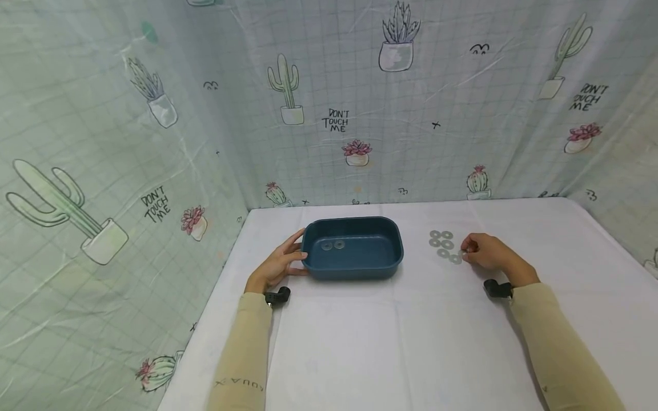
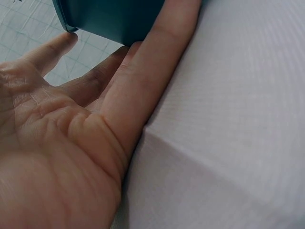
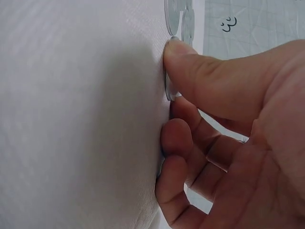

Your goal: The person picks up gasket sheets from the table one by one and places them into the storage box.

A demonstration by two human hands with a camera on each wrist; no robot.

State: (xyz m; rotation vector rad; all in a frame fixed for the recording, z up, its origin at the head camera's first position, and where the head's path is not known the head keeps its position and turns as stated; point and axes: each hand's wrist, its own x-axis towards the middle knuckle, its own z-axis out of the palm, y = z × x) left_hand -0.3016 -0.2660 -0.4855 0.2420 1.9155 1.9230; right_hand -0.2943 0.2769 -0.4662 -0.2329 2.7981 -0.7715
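On the cloth (image 1: pixel 339 342): tray (image 1: pixel 354 274) set, two rings (image 1: pixel 339 248) held inside.
Left hand (image 1: pixel 277 264): splayed against tray's left end.
Right hand (image 1: pixel 488 253): curled, one ring (image 3: pixel 167 88) pinched.
Loose rings (image 1: pixel 439 253): clustered beside it.

Curtain (image 1: pixel 313 68) reads "DON'T TOUCH ME" (image 1: pixel 336 121) 3x: L, ctr & R, w/ small "x" marks (image 1: pixel 436 124) about. Lettering (image 1: pixel 239 383) on L sleeve (image 1: pixel 247 342) too unclear to read.

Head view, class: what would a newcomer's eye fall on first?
Probably the dark blue rectangular tray, the left hand touching its left end. To its right, the right hand pinches one of several flat grey rings on the white cloth. Behind hangs a pale green sheet printed with cacti.
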